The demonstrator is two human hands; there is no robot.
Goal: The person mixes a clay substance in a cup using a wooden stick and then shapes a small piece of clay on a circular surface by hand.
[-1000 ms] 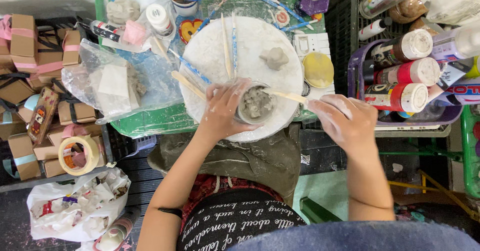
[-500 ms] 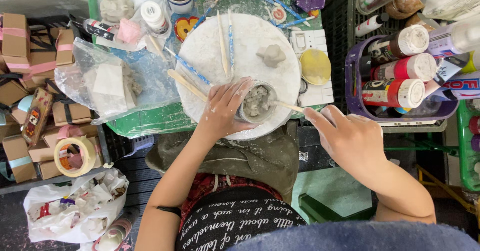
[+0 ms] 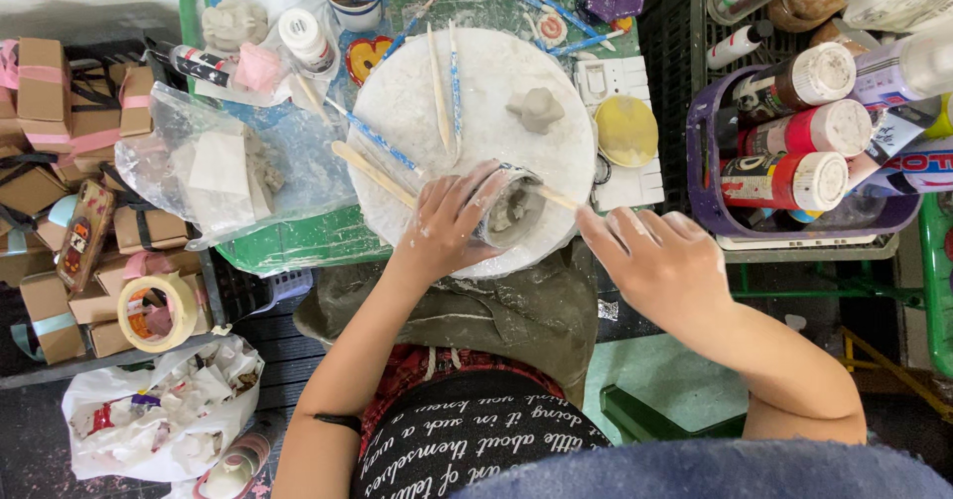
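Observation:
My left hand (image 3: 452,223) wraps around a small grey clay cup (image 3: 511,209) tipped on its side on the round white board (image 3: 476,92). My right hand (image 3: 655,261) hovers just right of the cup, clay-smeared, its fingers near a thin wooden stick (image 3: 556,198) that pokes out of the cup's mouth; whether the fingers pinch the stick I cannot tell. A small grey clay lump (image 3: 537,109) stands further back on the board. Wooden modelling tools (image 3: 440,87) and a blue-patterned stick (image 3: 375,137) lie on the board's left part.
A clear bag with clay pieces (image 3: 233,171) lies left on the green tray (image 3: 298,246). A purple basket of paint bottles (image 3: 794,142) stands at right. Cardboard boxes (image 3: 60,161), a tape roll (image 3: 157,310) and a white bag of scraps (image 3: 159,410) are at left. A yellow sponge (image 3: 625,130) lies by the board.
My right hand slid left and nearer to the cup. The left hand closed further around the cup and tipped it toward the right hand.

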